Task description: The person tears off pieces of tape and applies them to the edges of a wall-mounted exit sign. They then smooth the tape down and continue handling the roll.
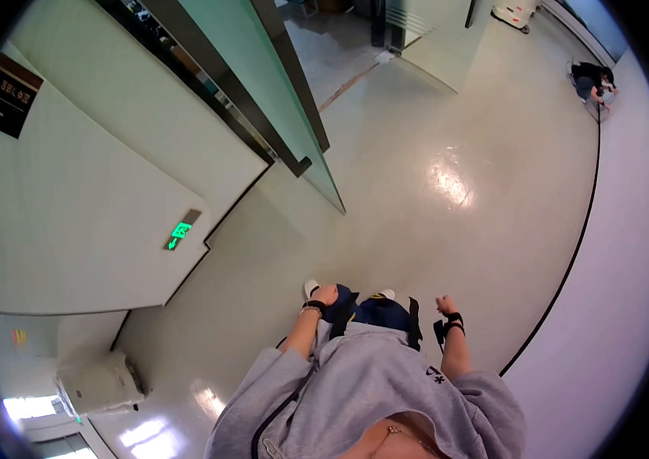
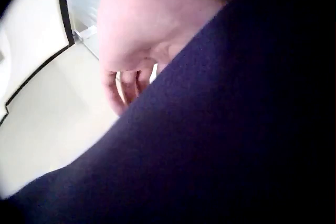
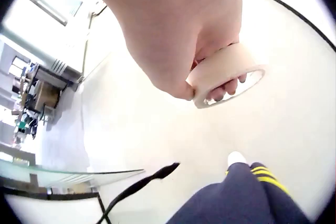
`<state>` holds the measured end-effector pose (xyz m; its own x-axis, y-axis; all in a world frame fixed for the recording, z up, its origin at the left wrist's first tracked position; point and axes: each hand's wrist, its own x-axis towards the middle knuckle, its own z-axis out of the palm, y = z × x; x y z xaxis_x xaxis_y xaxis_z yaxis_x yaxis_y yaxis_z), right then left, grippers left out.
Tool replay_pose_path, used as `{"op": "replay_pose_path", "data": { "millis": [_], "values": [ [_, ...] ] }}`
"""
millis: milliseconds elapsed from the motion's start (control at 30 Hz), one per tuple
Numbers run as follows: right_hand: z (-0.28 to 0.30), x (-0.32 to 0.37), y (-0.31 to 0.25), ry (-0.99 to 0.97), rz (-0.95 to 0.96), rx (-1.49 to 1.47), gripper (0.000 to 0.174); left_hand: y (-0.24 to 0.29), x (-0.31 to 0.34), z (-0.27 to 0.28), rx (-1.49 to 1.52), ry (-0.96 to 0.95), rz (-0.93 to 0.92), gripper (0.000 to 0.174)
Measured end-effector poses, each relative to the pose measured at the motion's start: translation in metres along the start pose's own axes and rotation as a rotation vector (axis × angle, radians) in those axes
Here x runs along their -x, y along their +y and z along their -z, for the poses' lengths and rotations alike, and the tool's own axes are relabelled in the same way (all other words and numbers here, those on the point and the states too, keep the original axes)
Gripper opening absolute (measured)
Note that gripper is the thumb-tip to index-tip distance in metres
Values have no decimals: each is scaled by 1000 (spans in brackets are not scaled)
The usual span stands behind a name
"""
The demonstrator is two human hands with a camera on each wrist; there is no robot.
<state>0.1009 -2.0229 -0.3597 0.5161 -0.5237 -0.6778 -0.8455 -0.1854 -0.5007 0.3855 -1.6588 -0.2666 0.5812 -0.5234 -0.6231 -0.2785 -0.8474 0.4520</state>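
Note:
In the right wrist view, my right hand [image 3: 173,29] grips a pale cream ring like a roll of tape [image 3: 223,69], with the thumb on its outside and fingertips showing through its hole. The head view has the right hand [image 1: 445,304] held out beside the body; the ring is too small to make out there. My left hand [image 1: 325,294] hangs at the dark blue trousers [image 1: 386,314]. Seen from the left wrist, the left hand [image 2: 152,24] has loosely curled fingers beside the dark cloth [image 2: 210,129], which hides part of it; nothing shows in its fingers.
An ajar glass door [image 1: 294,92] stands ahead on the left, near a wall with a green exit sign [image 1: 180,230]. A person [image 1: 591,83] crouches by the right wall, far off. A white machine [image 1: 513,14] stands at the back, and a wrapped box [image 1: 99,382] at the lower left.

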Motion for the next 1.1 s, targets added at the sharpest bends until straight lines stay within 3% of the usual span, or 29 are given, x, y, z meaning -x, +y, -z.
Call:
{"op": "replay_pose_path", "data": {
  "millis": [67, 167, 200, 267, 333, 400, 467, 567, 633, 667, 733, 800, 833, 867, 933, 1033, 1100],
  "values": [
    [10, 13, 35, 18, -62, 40, 32, 12, -2, -11, -91, -104, -52, 29],
    [18, 38, 47, -127, -212, -321, 28, 20, -4, -23, -74, -202, -139, 31],
    [21, 46, 34, -130, -208, -318, 28, 23, -6, -21, -53, -268, -193, 33],
    [15, 74, -2, -130, 12, -639, 26, 19, -16, -22, -30, -247, -207, 35],
    [23, 108, -90, -177, 196, -561, 25, 48, -7, 18, 348, -182, -188, 43],
    [26, 140, -195, -257, 359, -639, 25, 74, 23, 63, 743, -28, -254, 61],
    [31, 184, -310, -309, 518, -640, 21, 98, 62, 129, 700, 136, -499, 76],
    [12, 198, -397, -463, 730, -582, 24, 115, 135, 221, 837, 221, -613, 80],
    [-5, 217, -449, -574, 911, -549, 32, 99, 165, 260, 564, 498, -687, 83],
    [-15, 226, -473, -589, 921, -546, 32, 85, 174, 274, 559, 515, -679, 83],
    [-32, 245, -511, -628, 1036, -437, 39, 57, 189, 294, 423, 736, -690, 82],
    [-46, 263, -541, -682, 1097, -389, 46, 32, 206, 307, 496, 775, -680, 78],
    [-49, 278, -558, -806, 1089, -388, 49, 21, 213, 312, 566, 805, -688, 74],
    [-56, 287, -571, -929, 1080, -386, 54, 10, 219, 315, 568, 820, -672, 74],
    [-79, 293, -580, -1002, 1109, -382, 55, -8, 234, 319, 958, 632, -677, 63],
    [-100, 312, -592, -1110, 1086, -420, 56, -8, 262, 322, 1235, 617, -547, 57],
    [-107, 317, -597, -1092, 1082, -386, 51, -21, 265, 317, 1069, 735, -526, 53]
  ]
}}
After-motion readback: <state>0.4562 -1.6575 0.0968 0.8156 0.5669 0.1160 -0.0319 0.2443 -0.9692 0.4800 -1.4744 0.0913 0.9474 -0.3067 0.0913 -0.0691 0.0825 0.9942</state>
